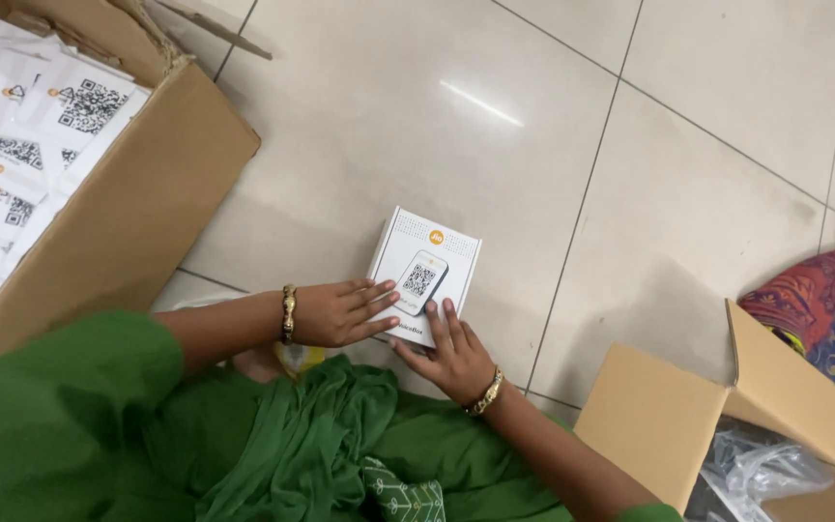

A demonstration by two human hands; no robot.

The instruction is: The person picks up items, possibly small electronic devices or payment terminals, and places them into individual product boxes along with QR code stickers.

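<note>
Small white box (pixel 424 274) flat on the pale tiled floor (pixel 572 126), near frame centre. Left hand (pixel 345 311) at the box's 8 o'clock, fingers spread and pressed flat on its lid, grasping nothing. Right hand (pixel 453 354) at the box's 6 o'clock, fingers extended against the near edge, open, not clenched. Gold bangles on both wrists, green sleeves below. Large cardboard carton (pixel 137 203) of printed white cards at 10 o'clock; smaller open carton (pixel 669 416) at 4 o'clock.
</note>
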